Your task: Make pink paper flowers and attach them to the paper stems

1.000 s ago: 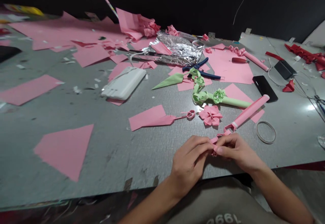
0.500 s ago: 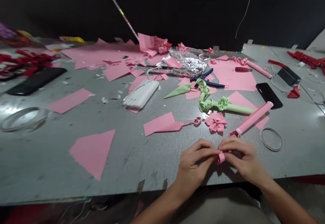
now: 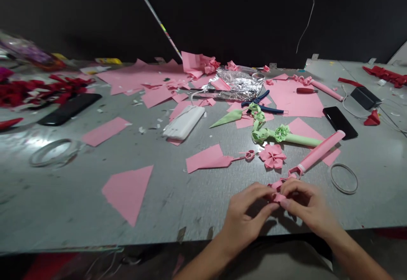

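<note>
Between my two hands, near the table's front edge, is a folded pink paper strip (image 3: 278,197). My left hand (image 3: 246,212) pinches its left side with thumb and fingers. My right hand (image 3: 307,203) pinches the right side, its fingertips almost meeting the left ones. Folded links of the strip run behind the fingers towards a rolled pink paper tube (image 3: 322,151); whether they join is partly hidden. Just beyond the hands lies a pink paper flower (image 3: 272,156). A pink paper piece with a thin curled stem (image 3: 244,156) rests left of it.
A green paper stem with a flower (image 3: 281,133), blue-handled pliers (image 3: 262,105), a white power bank (image 3: 184,122) and a black phone (image 3: 340,122) lie farther back. A tape ring (image 3: 344,178) is at right. Pink sheets (image 3: 129,193) and crumpled foil (image 3: 238,83) are spread around.
My fingers have shifted on the pink strip, and more of its folded links now show between and behind them. The view has turned slightly left.
</note>
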Available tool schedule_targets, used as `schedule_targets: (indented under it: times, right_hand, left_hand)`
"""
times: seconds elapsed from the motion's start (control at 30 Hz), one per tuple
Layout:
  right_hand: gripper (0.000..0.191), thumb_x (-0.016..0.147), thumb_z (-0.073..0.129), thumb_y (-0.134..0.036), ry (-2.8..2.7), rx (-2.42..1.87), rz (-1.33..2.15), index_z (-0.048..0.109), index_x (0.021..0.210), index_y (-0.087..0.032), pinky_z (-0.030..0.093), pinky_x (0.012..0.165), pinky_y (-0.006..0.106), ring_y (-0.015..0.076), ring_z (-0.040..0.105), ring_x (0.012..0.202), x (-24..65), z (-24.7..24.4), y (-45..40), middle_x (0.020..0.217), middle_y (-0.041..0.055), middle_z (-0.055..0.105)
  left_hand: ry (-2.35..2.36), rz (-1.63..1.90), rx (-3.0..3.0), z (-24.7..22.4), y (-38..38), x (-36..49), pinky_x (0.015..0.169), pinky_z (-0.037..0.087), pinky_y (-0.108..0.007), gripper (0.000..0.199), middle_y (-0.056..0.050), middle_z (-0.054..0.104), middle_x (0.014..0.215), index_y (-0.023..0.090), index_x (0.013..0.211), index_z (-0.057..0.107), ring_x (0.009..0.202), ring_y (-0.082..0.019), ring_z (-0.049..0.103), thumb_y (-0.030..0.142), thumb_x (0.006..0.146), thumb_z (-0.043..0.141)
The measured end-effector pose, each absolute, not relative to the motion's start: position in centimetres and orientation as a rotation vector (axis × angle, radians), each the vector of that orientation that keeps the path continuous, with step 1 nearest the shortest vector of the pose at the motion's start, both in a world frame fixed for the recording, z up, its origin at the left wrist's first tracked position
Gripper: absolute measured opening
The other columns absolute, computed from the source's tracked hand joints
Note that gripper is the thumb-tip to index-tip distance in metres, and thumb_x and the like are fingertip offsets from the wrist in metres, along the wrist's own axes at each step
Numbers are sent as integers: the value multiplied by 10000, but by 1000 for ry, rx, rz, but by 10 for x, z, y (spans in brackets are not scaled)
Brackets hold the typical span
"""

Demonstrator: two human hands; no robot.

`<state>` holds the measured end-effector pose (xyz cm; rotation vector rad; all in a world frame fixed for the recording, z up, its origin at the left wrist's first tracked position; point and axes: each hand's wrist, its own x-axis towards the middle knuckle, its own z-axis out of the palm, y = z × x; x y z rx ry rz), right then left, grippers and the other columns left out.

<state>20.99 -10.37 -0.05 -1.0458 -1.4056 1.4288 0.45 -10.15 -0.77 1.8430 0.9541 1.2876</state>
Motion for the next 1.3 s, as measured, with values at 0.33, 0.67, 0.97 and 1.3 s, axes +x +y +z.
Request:
schedule_targets:
  times: [0.33,0.67,0.97,1.3]
  right_hand:
    - [157,1016,725,-314,-1436,-1019,1410,711,894,-215,509,711,279,170,625,825,204,-5,-106,914,39,688]
    - [241,1007,744,-395,-1376,-1065,1488,679,877,-202,507,677,258,152,608,785,203,-7,-108,897,29,661]
    - [248,982,792,-418,-1220,-967,1638,690,915,-202,592,698,265,137,680,752,205,-9,-107,950,31,668]
    - [169,1012,743,-345,-1362,-1020,1471,684,926,-211,551,725,265,161,644,829,205,-8,-107,920,32,667]
  left_hand:
    - [1015,1242,2073,-2,-99,7,813,643,-238,180,-60,797,967,194,1070,727,872,-165,785,67,950,681]
    - [1110,1324,2232,-2,-106,11,780,641,-200,148,-30,802,886,179,1024,692,762,-138,784,50,968,646]
    - [1219,1272,1830,-5,-102,12,683,626,-195,138,11,808,796,199,863,765,665,-129,760,96,917,693]
    - [1095,1211,1803,1,-99,8,803,632,-242,106,-27,816,915,211,954,782,831,-160,781,146,965,699]
